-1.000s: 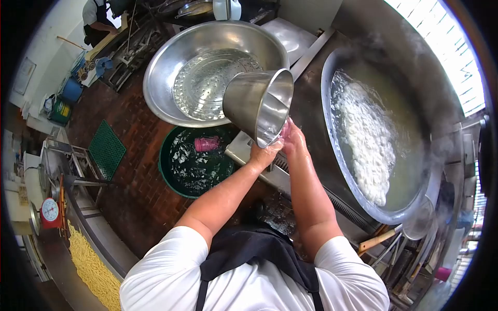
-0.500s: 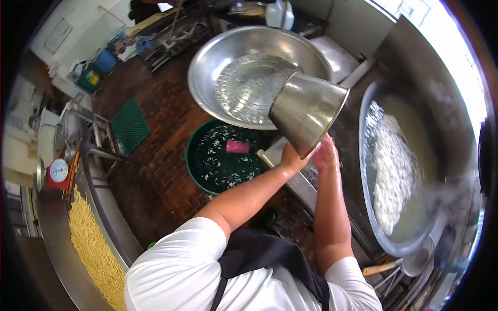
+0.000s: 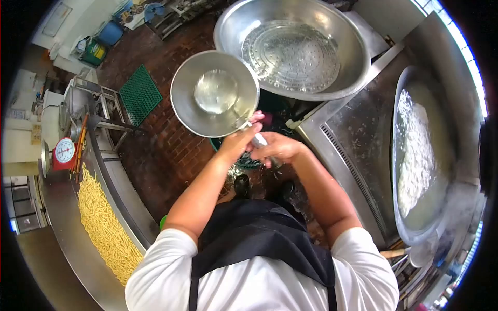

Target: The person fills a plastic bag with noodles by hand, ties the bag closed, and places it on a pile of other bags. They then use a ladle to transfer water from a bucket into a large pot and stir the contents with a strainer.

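Observation:
A deep steel dipper (image 3: 187,98) hangs in front of me with its mouth turned up toward my face, its inside shiny. My left hand (image 3: 239,142) is closed round its handle (image 3: 259,140) right by the rim. Farther along the same handle, my right hand (image 3: 278,149) grips with curled fingers. Just beyond the dipper stands a wide steel basin (image 3: 358,54) with a wet, patterned bottom. A green tub (image 3: 250,164) of water lies below my hands, mostly hidden by them and the dipper.
To the right, a large wok (image 3: 398,171) holds cloudy liquid and a white foamy mass (image 3: 416,155), beside a steel counter (image 3: 358,124). Yellow noodles (image 3: 106,223) cover the left counter near a red scale (image 3: 64,151). A green mat (image 3: 140,95) lies on the brick floor.
The dipper has swung left from over the basin's right edge, going from tipped over to mouth up. Both hands moved left with it, and my view shifted.

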### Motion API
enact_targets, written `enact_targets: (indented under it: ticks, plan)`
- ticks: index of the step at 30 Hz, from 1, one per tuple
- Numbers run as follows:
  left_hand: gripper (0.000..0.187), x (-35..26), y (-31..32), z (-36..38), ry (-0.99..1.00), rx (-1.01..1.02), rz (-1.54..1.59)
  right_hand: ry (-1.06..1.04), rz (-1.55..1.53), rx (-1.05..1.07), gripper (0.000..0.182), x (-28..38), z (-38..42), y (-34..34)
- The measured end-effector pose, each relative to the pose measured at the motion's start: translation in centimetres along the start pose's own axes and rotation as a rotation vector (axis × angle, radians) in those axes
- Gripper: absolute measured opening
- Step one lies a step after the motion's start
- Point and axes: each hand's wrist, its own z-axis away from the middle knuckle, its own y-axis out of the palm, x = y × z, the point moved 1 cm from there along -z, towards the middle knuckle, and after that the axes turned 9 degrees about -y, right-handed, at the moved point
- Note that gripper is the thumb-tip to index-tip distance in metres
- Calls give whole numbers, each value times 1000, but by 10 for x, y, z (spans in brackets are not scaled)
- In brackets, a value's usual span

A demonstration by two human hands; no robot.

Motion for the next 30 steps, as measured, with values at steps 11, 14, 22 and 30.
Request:
enact_targets:
  ticks: [11, 14, 22, 30]
  plan:
    - [48, 104, -220, 191, -797, -612, -31, 625, 924, -454, 50, -218, -63, -72]
    - [42, 112, -226, 220, -828, -636, -35, 857, 1061, -617, 46, -274, -80, -81]
    - [42, 82, -220, 151, -685, -610, -158, 501, -389, -597, 18, -223, -65, -2]
    - [66, 35, -123, 28, -653, -254, 167, 143, -411, -405, 23, -61, 125, 65]
